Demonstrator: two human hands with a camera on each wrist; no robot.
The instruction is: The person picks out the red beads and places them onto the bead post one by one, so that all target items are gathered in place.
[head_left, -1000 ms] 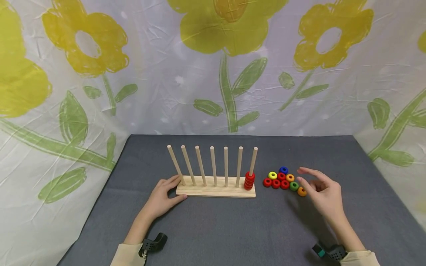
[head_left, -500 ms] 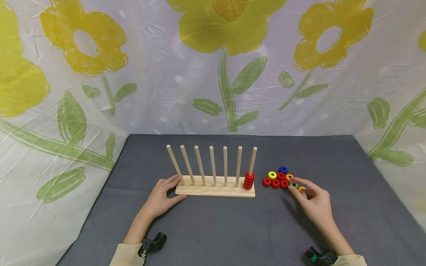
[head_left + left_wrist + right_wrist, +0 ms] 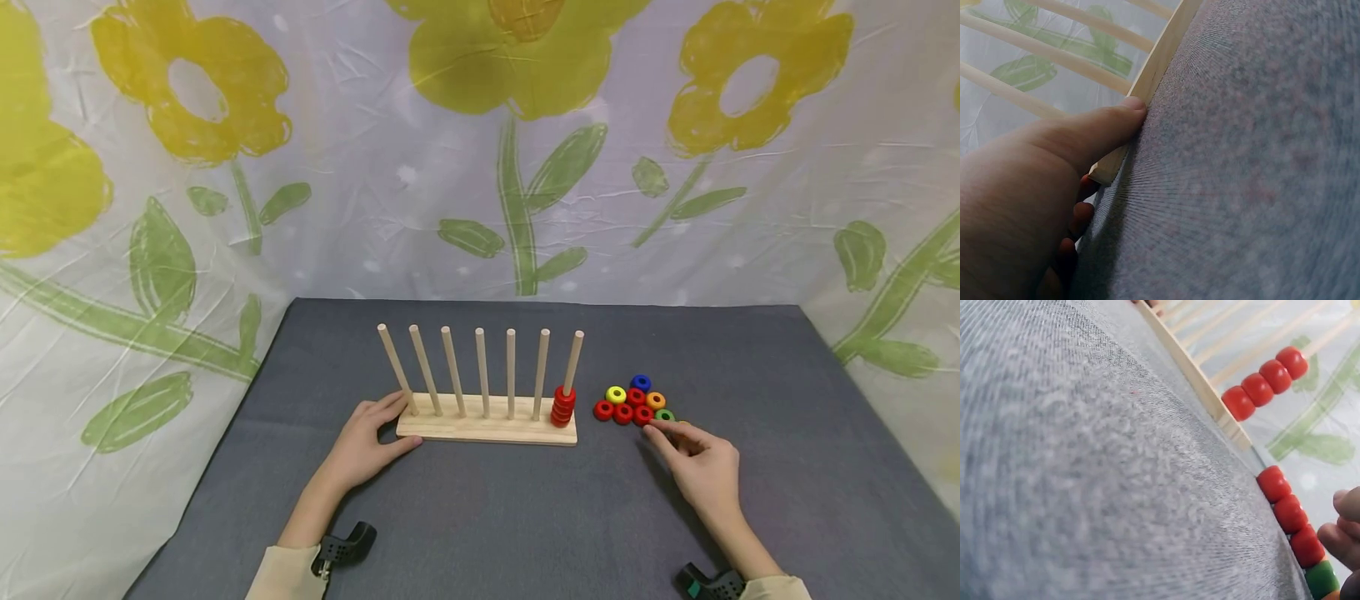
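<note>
A wooden peg stand (image 3: 487, 427) with several upright pegs stands on the table. Red beads (image 3: 563, 407) are stacked on its rightmost peg. My left hand (image 3: 365, 444) grips the stand's left end, thumb along the front edge and fingers behind; the left wrist view shows the thumb (image 3: 1110, 125) against the base. To the right of the stand lies a cluster of loose beads: several red, one yellow (image 3: 616, 395), one blue (image 3: 641, 383), orange ones (image 3: 656, 401) and a green one (image 3: 664, 415). My right hand (image 3: 705, 471) hovers with its fingertips close to the nearest red bead (image 3: 642, 416), holding nothing visible.
A dark grey cloth (image 3: 480, 517) covers the table. Behind it hangs a white curtain (image 3: 360, 208) with printed yellow flowers. Each wrist wears a black camera device, one on the left (image 3: 347, 546) and one on the right (image 3: 708, 582).
My right hand has moved left and slightly toward me, from beside the orange bead to the front red bead. The left hand stays on the stand.
</note>
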